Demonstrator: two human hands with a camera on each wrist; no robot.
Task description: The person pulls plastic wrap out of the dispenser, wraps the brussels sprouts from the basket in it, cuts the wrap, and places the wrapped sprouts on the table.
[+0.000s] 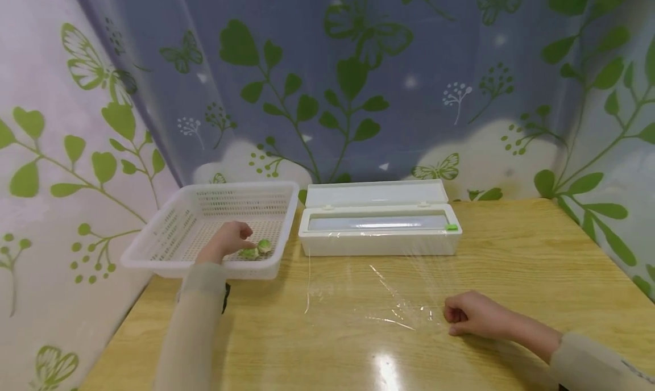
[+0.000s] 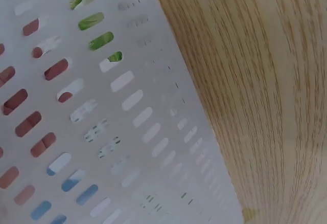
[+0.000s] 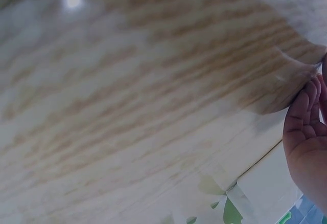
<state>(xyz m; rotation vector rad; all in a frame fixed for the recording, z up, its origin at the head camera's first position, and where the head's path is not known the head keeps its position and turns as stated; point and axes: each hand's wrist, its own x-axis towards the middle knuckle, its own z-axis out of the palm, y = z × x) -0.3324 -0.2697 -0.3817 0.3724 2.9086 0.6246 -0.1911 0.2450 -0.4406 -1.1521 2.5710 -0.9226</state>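
Observation:
In the head view my left hand point(image 1: 227, 240) reaches into a white plastic basket point(image 1: 289, 220), its index finger and thumb apart. Right by the thumb lie a round Brussels sprout point(image 1: 264, 246) and a second green piece point(image 1: 249, 254), partly hidden. Through the basket's slots the left wrist view shows fingers point(image 2: 28, 124) and bits of green. My right hand point(image 1: 478, 316) pinches a corner of clear plastic wrap point(image 1: 378, 300). The sheet stretches over the table from a white wrap dispenser point(image 1: 378, 244), and in the right wrist view it gathers at the fingertips.
The dispenser's lid point(image 1: 376, 194) stands raised at the back, and a green slider point(image 1: 451, 227) sits at its right end. Basket and dispenser stand side by side on a wood-grain table point(image 1: 527, 249). Patterned curtain point(image 1: 317, 67) hangs behind and at both sides.

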